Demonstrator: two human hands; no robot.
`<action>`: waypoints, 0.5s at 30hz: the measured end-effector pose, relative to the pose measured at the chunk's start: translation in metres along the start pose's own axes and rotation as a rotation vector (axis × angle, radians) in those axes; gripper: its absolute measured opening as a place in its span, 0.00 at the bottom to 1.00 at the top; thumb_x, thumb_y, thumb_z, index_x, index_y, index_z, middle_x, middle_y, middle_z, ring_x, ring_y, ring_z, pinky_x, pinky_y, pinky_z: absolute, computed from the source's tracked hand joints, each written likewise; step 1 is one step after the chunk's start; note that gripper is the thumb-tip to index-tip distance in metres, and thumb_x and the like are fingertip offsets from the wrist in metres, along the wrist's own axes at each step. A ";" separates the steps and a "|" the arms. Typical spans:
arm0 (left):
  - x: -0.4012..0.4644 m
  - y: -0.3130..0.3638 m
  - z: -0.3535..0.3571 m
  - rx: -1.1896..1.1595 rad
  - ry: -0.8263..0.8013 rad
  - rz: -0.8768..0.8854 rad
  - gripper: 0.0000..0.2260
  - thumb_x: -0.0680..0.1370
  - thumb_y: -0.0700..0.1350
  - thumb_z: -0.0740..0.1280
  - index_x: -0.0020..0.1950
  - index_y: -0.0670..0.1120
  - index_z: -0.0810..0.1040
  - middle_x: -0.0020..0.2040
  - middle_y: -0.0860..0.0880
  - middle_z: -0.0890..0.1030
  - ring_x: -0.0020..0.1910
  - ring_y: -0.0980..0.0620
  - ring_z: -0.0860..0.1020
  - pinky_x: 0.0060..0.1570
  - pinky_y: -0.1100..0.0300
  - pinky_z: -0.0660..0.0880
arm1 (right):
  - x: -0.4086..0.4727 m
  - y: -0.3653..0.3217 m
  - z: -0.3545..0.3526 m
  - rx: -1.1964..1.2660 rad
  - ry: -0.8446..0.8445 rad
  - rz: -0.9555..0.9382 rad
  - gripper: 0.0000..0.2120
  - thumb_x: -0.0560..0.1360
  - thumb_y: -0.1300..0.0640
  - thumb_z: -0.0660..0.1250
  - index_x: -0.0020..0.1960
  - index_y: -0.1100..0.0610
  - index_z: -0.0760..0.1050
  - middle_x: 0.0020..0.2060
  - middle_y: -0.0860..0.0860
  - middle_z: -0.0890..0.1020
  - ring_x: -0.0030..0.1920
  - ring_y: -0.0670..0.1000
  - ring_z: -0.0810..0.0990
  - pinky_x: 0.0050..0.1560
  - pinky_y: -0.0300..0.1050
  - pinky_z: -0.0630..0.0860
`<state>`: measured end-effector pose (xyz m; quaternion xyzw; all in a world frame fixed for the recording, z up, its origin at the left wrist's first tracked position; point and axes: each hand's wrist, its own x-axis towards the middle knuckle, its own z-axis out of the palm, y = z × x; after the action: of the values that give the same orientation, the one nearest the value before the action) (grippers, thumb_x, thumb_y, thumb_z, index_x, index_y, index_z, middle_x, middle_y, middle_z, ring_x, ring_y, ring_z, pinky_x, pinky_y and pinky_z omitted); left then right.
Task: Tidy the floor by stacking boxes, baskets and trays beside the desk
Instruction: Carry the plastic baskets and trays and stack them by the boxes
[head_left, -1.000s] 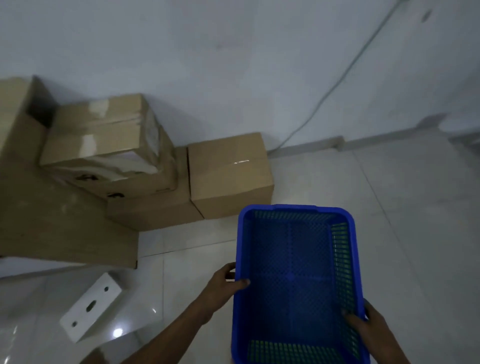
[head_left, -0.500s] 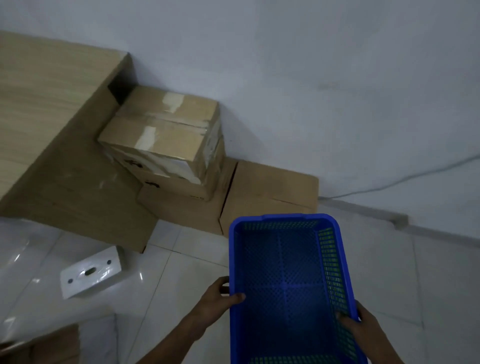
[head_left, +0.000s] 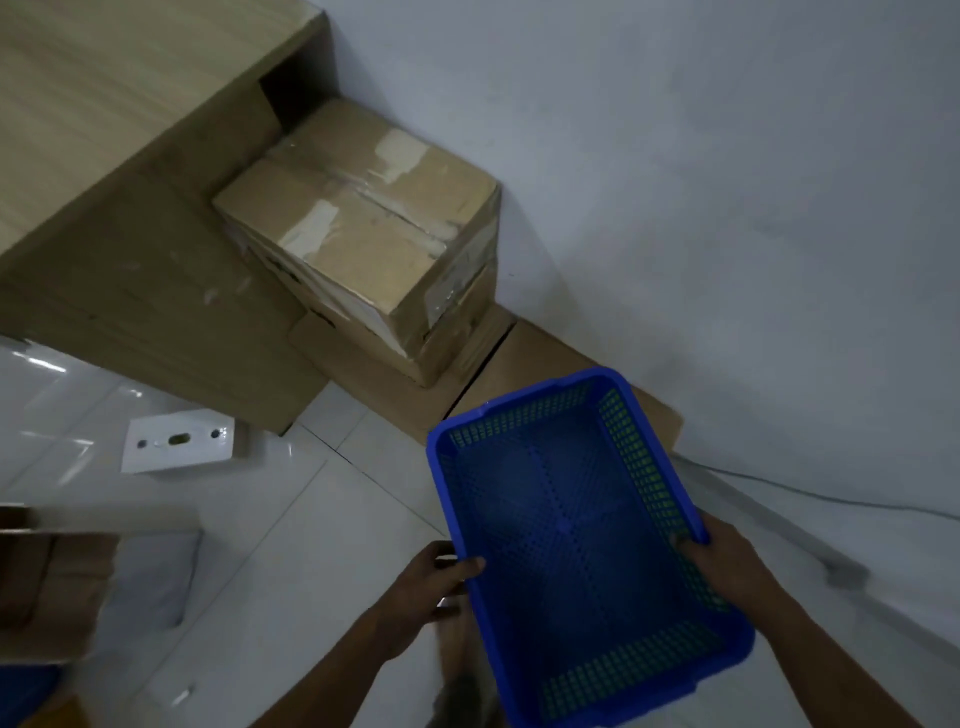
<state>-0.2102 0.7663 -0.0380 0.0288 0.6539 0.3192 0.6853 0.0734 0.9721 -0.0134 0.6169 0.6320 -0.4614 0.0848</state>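
the light wooden desk (head_left: 104, 156) stood against the wall, and the taped brown cardboard boxes (head_left: 363, 249) sat stacked tight beside it, so that corner looked like the place to build on. i held the blue perforated plastic basket (head_left: 576, 540) in the air, its far end over the low flat box (head_left: 545, 358), level, for a clean set-down. my left hand (head_left: 436, 582) and right hand (head_left: 727, 561) each curled over a long rim, thumbs inside, to keep it balanced.
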 end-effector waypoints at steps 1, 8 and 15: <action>0.008 0.004 0.001 -0.028 0.012 0.008 0.33 0.63 0.59 0.75 0.64 0.51 0.71 0.59 0.48 0.79 0.56 0.50 0.79 0.55 0.53 0.78 | 0.016 -0.008 -0.006 -0.031 -0.012 -0.010 0.12 0.79 0.61 0.63 0.61 0.51 0.71 0.48 0.53 0.79 0.40 0.48 0.77 0.35 0.40 0.69; 0.074 0.037 0.006 -0.222 0.043 -0.045 0.31 0.64 0.54 0.77 0.63 0.50 0.71 0.59 0.48 0.79 0.55 0.45 0.81 0.52 0.51 0.79 | 0.119 -0.063 -0.034 -0.163 -0.095 -0.112 0.20 0.79 0.59 0.64 0.69 0.49 0.68 0.54 0.49 0.77 0.51 0.50 0.75 0.46 0.40 0.68; 0.129 0.044 0.021 -0.426 0.082 -0.049 0.24 0.68 0.48 0.75 0.62 0.49 0.74 0.59 0.46 0.80 0.56 0.42 0.80 0.56 0.51 0.78 | 0.206 -0.086 -0.039 -0.309 -0.144 -0.151 0.18 0.79 0.60 0.63 0.68 0.53 0.71 0.59 0.55 0.79 0.52 0.52 0.76 0.47 0.41 0.70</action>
<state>-0.2165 0.8701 -0.1284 -0.1456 0.5995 0.4342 0.6564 -0.0290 1.1599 -0.0900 0.5129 0.7320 -0.4068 0.1888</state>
